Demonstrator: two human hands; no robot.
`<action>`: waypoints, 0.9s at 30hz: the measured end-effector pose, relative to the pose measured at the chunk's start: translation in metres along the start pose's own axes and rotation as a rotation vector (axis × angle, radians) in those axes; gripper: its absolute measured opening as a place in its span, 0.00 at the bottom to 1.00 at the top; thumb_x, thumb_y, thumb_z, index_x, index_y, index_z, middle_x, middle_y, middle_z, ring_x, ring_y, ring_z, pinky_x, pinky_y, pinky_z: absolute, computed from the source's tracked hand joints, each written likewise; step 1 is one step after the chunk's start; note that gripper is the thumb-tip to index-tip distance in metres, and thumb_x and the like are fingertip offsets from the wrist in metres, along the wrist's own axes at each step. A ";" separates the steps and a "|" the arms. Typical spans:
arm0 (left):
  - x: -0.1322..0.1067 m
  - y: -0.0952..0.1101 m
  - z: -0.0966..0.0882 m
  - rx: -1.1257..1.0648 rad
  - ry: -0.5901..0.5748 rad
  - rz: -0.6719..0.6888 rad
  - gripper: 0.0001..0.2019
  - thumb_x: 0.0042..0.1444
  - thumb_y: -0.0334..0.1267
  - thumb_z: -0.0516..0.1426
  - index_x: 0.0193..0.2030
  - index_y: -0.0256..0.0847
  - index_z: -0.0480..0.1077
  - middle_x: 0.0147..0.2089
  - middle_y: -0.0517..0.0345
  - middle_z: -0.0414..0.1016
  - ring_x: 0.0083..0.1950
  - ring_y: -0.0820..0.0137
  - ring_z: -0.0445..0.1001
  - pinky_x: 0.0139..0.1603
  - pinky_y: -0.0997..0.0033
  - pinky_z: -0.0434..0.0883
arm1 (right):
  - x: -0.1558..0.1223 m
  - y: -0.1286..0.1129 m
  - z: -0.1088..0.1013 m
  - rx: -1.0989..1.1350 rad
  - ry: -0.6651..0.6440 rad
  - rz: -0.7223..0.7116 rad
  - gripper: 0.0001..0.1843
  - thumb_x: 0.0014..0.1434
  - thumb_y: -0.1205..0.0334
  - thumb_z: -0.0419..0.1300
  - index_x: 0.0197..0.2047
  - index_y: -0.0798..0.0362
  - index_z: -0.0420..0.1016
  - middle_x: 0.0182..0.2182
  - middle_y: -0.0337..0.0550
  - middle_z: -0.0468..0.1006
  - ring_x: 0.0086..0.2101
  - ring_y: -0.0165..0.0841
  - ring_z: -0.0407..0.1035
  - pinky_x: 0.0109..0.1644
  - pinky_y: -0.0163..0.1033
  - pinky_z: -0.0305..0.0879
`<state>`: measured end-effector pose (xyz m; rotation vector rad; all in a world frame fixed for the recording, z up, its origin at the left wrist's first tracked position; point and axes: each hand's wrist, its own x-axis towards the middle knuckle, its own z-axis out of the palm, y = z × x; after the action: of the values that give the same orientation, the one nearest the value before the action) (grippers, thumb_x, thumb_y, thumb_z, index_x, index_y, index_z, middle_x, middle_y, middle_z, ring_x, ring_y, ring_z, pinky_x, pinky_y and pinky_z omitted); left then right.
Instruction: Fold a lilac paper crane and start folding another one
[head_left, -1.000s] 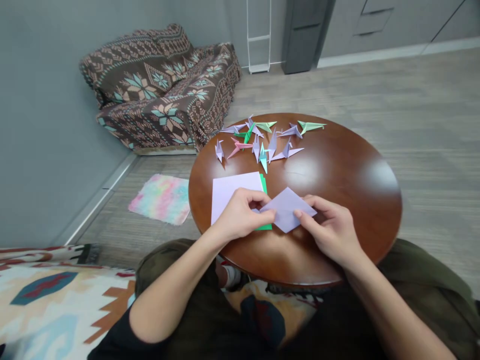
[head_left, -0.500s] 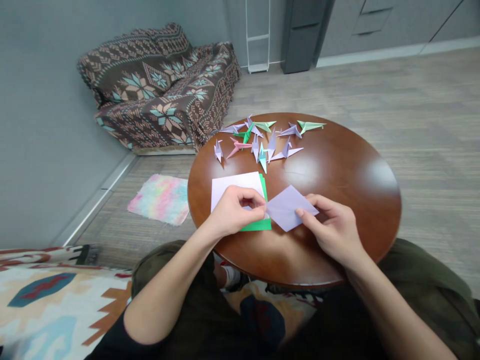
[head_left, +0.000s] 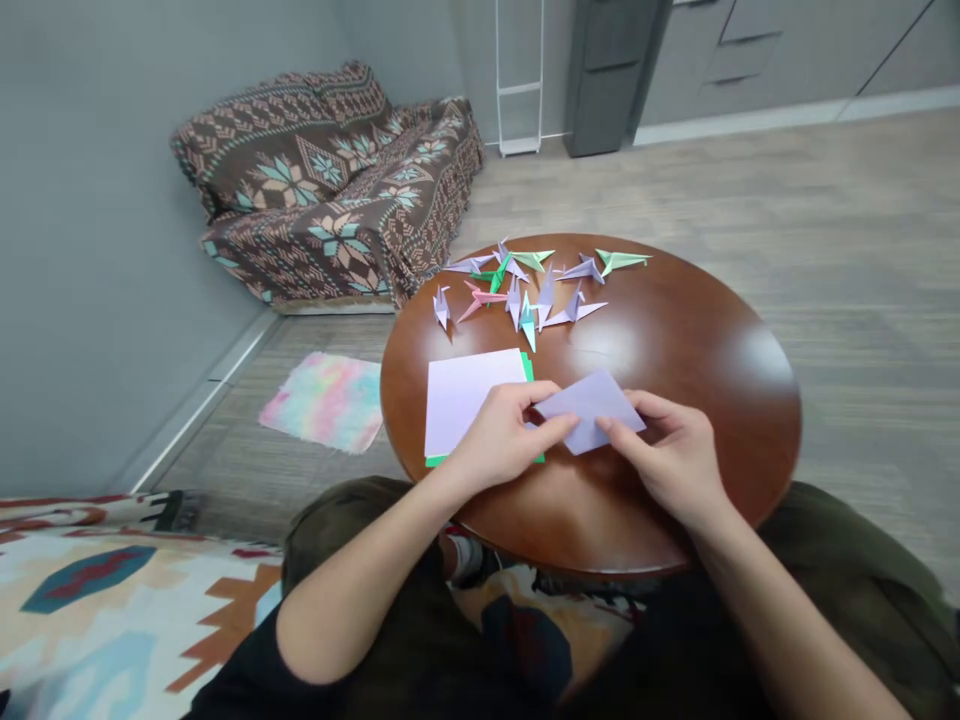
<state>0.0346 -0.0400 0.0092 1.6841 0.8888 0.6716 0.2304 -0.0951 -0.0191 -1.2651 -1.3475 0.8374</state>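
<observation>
Between my two hands is a folded lilac origami paper (head_left: 594,400), diamond-shaped and raised a little over the table. My left hand (head_left: 514,430) pinches its left corner, thumb on top and fingers beneath. On the right side my right hand (head_left: 664,440) grips it the same way, thumb tip on the upper face. A stack of square paper (head_left: 469,395), lilac on top with green sheets showing at the edges, lies left of the folded piece, partly under my left hand. The fingertips below the paper are hidden.
Several folded paper cranes (head_left: 528,318) in lilac, green, pink and blue stand across the far side of the round brown table (head_left: 697,340). Beyond are a sofa with a patterned cover (head_left: 337,210) and a pastel rug (head_left: 326,400) on the floor.
My left hand has moved right and now grips the folded paper further in, its thumb on the face. The paper has shifted slightly right and tilted. More of the stack shows.
</observation>
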 end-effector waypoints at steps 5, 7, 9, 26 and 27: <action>-0.001 0.003 0.002 0.078 0.009 -0.007 0.13 0.58 0.46 0.62 0.32 0.36 0.75 0.29 0.60 0.71 0.32 0.72 0.66 0.33 0.74 0.62 | 0.000 -0.004 0.001 -0.005 -0.058 -0.030 0.06 0.59 0.59 0.67 0.33 0.52 0.83 0.27 0.39 0.81 0.27 0.34 0.70 0.31 0.36 0.68; -0.002 0.004 0.001 0.083 0.007 -0.011 0.14 0.57 0.46 0.63 0.29 0.36 0.74 0.27 0.62 0.67 0.30 0.73 0.63 0.31 0.74 0.58 | 0.000 -0.004 0.002 -0.009 -0.082 -0.040 0.06 0.58 0.61 0.67 0.32 0.52 0.83 0.28 0.40 0.81 0.27 0.34 0.70 0.31 0.37 0.68; -0.003 0.005 -0.001 0.072 -0.001 -0.020 0.14 0.56 0.45 0.63 0.27 0.36 0.72 0.25 0.64 0.63 0.29 0.74 0.60 0.31 0.74 0.56 | 0.001 -0.004 0.002 -0.005 -0.117 -0.036 0.05 0.58 0.62 0.67 0.31 0.52 0.82 0.29 0.40 0.82 0.28 0.34 0.71 0.32 0.37 0.68; -0.014 -0.007 -0.026 -0.007 0.123 -0.080 0.14 0.51 0.45 0.66 0.27 0.34 0.73 0.26 0.63 0.65 0.29 0.76 0.60 0.30 0.76 0.57 | 0.011 0.011 -0.019 0.033 -0.176 -0.018 0.06 0.61 0.59 0.68 0.33 0.50 0.80 0.30 0.41 0.81 0.33 0.37 0.76 0.39 0.38 0.73; -0.014 -0.007 -0.026 -0.006 0.127 -0.075 0.14 0.51 0.45 0.66 0.27 0.34 0.73 0.26 0.63 0.65 0.29 0.76 0.60 0.30 0.76 0.56 | 0.012 0.010 -0.019 0.035 -0.197 -0.010 0.06 0.61 0.57 0.69 0.37 0.50 0.82 0.33 0.42 0.83 0.36 0.37 0.77 0.41 0.39 0.73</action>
<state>0.0046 -0.0369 0.0099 1.6089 1.0335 0.7354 0.2526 -0.0847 -0.0224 -1.1717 -1.4862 0.9948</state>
